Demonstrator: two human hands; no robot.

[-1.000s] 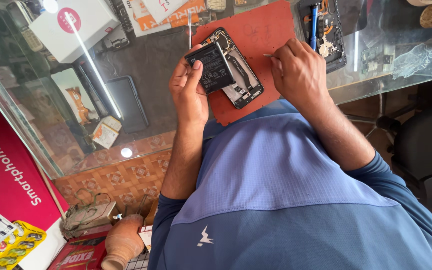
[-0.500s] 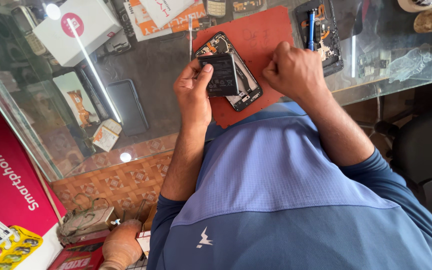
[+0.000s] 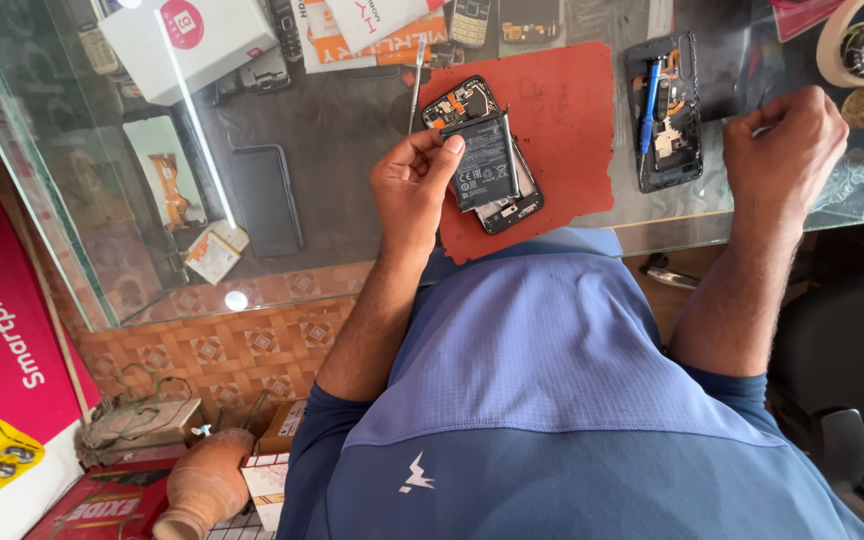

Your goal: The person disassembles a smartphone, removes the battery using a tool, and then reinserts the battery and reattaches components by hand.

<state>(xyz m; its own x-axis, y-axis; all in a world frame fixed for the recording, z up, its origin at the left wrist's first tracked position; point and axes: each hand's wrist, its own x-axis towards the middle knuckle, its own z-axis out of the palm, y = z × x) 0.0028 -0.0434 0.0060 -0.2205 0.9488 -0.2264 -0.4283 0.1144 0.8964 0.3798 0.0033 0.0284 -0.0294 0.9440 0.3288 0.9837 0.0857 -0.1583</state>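
View from above of a person in a blue shirt (image 3: 572, 400) seated at a glass counter (image 3: 352, 150). The left hand (image 3: 414, 185) pinches the edge of a black phone battery (image 3: 484, 160) between thumb and fingers, holding it tilted just above an opened smartphone (image 3: 472, 115) with its back cover off and circuit board showing. The phone lies on a red work mat (image 3: 562, 120). The right hand (image 3: 787, 145) is curled into a loose fist well to the right of the mat, over the glass; whether it holds anything cannot be told.

Between the two hands, just right of the mat, lies a second opened phone (image 3: 664, 110) with a blue screwdriver (image 3: 649, 100) resting on it. A thin metal pry tool (image 3: 416, 85) lies left of the mat, beside the left hand. A white box (image 3: 187, 45) sits at upper left, and a roll of tape (image 3: 852, 45) at upper right. A dark phone (image 3: 264, 200) shows on the shelf under the glass.
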